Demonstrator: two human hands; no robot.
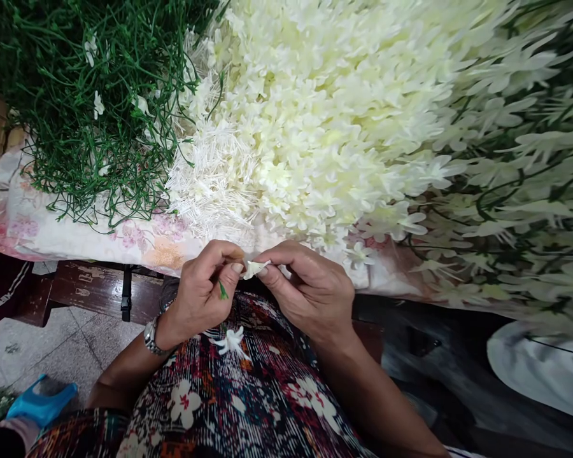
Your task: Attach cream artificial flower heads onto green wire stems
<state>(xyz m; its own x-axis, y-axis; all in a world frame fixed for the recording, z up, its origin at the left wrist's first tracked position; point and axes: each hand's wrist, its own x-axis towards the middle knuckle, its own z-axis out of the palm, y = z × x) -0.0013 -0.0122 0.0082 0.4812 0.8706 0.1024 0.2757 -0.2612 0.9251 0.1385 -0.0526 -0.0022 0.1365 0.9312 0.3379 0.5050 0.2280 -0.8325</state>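
Just past the table's front edge, my two hands meet with their fingertips close together. My right hand [315, 289] pinches a small white artificial flower [254, 269] between thumb and forefinger. My left hand [210, 283] is closed, its thumb and forefinger at the other side of that flower. A green plastic stem tip [223, 291] pokes out below the left thumb; the rest of the stem is hidden in the hand. A loose white flower [232, 341] lies on the patterned garment below my hands.
Green plastic stems [109, 108] are heaped at the left. Thin white flower centres [214, 175] lie beside cream-white blossoms [344, 121]. Flowers on stems [520, 191] fill the right. A floral cloth [138, 238] covers the table. A blue plastic object [42, 401] is at lower left.
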